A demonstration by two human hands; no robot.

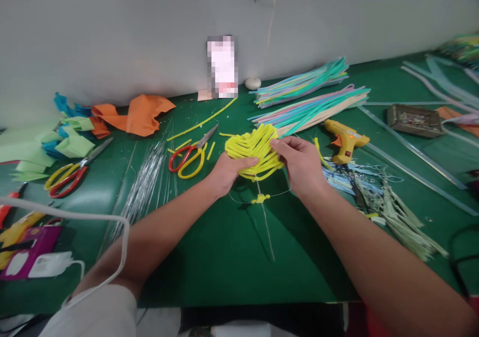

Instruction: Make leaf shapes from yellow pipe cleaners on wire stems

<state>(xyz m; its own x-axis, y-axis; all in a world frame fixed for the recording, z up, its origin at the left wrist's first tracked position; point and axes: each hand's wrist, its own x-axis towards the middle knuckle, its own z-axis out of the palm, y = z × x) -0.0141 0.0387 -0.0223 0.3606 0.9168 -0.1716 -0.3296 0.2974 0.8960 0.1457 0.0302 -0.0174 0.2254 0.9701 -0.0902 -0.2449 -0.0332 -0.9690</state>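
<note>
Head view: a yellow fan of pipe cleaners (251, 148) is held just above the green table (224, 257), between both hands and about level with them. The left hand (225, 173) closes its grip on the fan's lower left edge, thumb laid across the strands. The right hand (300, 166) pinches the right edge, so neither hand is nearer than the other. The strands spread away from the person, up and to the left, while a thin wire stem (267, 224) runs from the fan's base back toward the person, past a small yellow knot. The fingers under the fan are hidden. A faint loop beside the knot is possibly wire, too thin to tell. Scissors (189, 158) lie left of the hands and a glue gun (346, 138) right
</note>
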